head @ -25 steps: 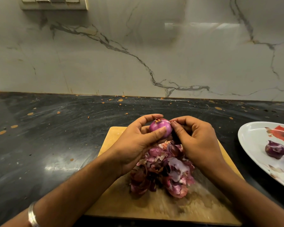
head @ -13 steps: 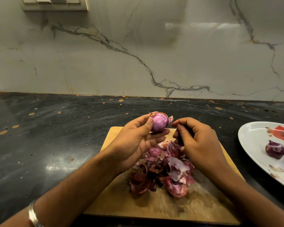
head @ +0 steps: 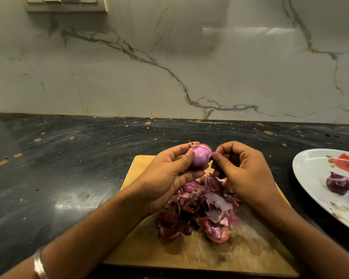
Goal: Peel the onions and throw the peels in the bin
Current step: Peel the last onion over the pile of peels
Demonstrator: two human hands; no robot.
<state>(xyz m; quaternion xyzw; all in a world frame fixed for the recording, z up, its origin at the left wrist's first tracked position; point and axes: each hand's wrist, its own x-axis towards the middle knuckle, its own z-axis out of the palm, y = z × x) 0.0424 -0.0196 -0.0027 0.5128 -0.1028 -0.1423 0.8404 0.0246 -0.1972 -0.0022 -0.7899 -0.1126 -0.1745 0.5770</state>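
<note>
At frame centre I see my left hand (head: pixel 167 174) curled around the onion (head: pixel 201 158), above the peels (head: pixel 201 206). My right hand (head: pixel 244 174) has its fingers (head: pixel 220 160) bent, pinching at the onion's right side.

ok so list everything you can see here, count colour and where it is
onion: one, pink-purple, partly peeled, held above the board's far end
onion peels: one pile, purple and pink, middle of the board
chopping board: one, light wood, on the counter in front
plate: one, white with red print, right edge
peeled onions: one dark purple on the plate, a second cut off by the frame
counter: black, orange-speckled
switch panel: one, white, top left on the marble wall
bangle: one, silver, left wrist
left hand: holds the onion
right hand: fingers pinch at the onion's side
</note>
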